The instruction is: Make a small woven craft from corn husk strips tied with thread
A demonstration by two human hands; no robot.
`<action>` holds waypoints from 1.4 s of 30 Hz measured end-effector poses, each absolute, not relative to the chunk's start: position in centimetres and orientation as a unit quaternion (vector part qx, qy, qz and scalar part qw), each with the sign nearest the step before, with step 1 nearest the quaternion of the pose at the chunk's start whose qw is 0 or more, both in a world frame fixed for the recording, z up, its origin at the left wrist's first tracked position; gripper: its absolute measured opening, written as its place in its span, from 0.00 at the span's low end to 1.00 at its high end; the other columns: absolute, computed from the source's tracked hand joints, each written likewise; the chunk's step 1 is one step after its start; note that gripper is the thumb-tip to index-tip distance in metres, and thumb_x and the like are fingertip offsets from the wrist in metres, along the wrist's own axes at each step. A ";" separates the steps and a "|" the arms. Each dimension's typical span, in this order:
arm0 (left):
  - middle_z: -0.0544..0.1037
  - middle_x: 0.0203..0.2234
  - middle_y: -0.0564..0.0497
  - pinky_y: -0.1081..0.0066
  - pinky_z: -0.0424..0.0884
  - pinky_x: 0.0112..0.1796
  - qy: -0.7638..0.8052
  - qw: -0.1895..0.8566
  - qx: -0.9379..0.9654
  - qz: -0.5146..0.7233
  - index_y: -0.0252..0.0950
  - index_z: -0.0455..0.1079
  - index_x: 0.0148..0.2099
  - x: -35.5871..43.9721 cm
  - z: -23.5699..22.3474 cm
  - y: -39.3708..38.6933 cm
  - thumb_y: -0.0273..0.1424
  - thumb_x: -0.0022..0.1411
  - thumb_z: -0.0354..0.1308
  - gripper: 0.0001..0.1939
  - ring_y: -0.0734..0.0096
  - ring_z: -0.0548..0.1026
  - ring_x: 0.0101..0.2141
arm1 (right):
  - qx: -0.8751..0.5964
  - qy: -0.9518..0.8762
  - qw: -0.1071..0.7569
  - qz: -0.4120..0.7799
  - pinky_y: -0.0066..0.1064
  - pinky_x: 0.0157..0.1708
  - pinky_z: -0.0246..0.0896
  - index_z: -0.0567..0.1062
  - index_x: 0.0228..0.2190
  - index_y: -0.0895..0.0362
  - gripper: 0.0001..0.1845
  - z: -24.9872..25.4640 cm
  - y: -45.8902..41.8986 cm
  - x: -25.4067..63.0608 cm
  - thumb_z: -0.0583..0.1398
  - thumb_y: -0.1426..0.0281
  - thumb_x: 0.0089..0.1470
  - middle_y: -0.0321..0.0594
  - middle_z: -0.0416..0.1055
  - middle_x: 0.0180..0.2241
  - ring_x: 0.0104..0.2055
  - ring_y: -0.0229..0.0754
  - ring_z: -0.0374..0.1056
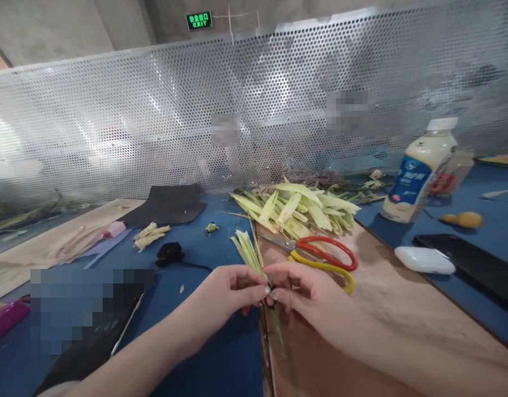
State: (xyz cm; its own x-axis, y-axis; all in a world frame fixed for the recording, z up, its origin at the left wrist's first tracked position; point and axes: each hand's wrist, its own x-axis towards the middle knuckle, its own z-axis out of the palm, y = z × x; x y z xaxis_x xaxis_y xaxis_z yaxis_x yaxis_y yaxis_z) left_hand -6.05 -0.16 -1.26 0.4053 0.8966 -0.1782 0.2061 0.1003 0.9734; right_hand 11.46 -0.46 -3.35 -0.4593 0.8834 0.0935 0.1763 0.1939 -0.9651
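Observation:
My left hand [240, 288] and my right hand [300, 289] meet at the fingertips, both closed in a pinch around a small bundle of pale green corn husk strips [246, 249]. The bundle fans out above my fingers, and thin green ends show below them. A dark band, apparently black thread, sits at the pinch, mostly hidden by my thumbs. From a black ball of thread [170, 253] on the left, a strand runs toward my left hand. Just beyond my right hand lie scissors [326, 253] with one red and one yellow handle.
A pile of husks [299, 207] lies behind the scissors on the wooden board [386, 292]. At right stand a bottle [419, 171], a white case [424, 260] and a black phone [472, 270]. A perforated metal screen [175, 110] closes the back. Black sheet [165, 205] lies left.

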 end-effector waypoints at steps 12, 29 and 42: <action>0.73 0.26 0.52 0.76 0.58 0.25 0.469 0.544 0.643 0.266 0.33 0.70 0.33 -5.9 -1.0 -0.6 0.38 0.51 0.57 0.13 0.77 0.64 0.24 | -0.403 -0.771 0.358 0.340 0.27 0.30 0.61 0.70 0.36 0.51 0.08 -3.3 -1.3 11.5 0.55 0.70 0.53 0.33 0.71 0.32 0.31 0.35 0.65; 0.72 0.24 0.52 0.75 0.59 0.24 0.468 0.572 0.607 0.293 0.33 0.69 0.31 -5.8 -1.6 -0.3 0.39 0.51 0.57 0.13 0.76 0.63 0.23 | -0.405 -0.806 0.349 0.254 0.25 0.25 0.56 0.70 0.28 0.55 0.07 -3.2 -1.2 12.3 0.53 0.68 0.54 0.34 0.67 0.26 0.27 0.34 0.63; 0.69 0.22 0.54 0.76 0.59 0.25 0.460 0.571 0.608 0.305 0.32 0.64 0.30 -5.3 -0.9 -1.1 0.35 0.55 0.54 0.09 0.76 0.65 0.25 | -0.444 -0.765 0.314 0.346 0.23 0.21 0.53 0.69 0.26 0.56 0.05 -2.3 -1.5 11.9 0.55 0.69 0.51 0.33 0.65 0.23 0.24 0.32 0.60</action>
State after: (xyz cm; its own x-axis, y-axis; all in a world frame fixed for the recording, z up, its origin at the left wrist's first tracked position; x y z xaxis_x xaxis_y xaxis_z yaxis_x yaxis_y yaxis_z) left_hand -5.34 -1.11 -0.90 0.3917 0.9072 -0.1536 0.2110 0.0739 0.9747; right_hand 11.93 -1.48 -2.26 -0.4089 0.8960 0.1733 0.4613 0.3668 -0.8078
